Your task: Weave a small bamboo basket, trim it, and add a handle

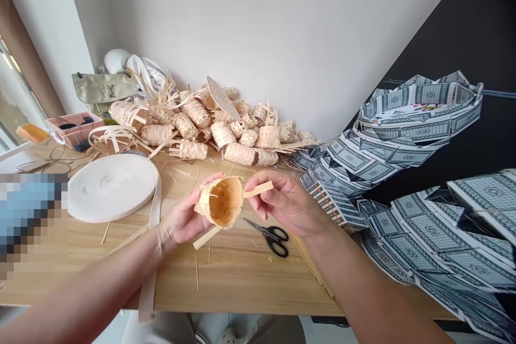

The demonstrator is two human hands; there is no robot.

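Note:
A small woven basket [223, 203] made of pale wood strips is tilted so its open mouth faces me. My left hand [188, 215] wraps round its left side and back, with some fingers hidden behind it. From the basket's rim a flat wood strip [258, 190] sticks out to the right, and my right hand [278, 199] pinches it between thumb and fingers. Another loose strip end [207, 238] hangs below the basket. Black scissors [274, 237] lie on the table just under my right hand.
Many woven baskets [193, 113] are heaped along the wall. At left lies a large white roll of strip [113, 187], its tail draped over the table edge [148, 301]. Folded-card structures [411, 134] stand at right. Thin wood strips [312, 266] and scraps lie on the wooden table [237, 287].

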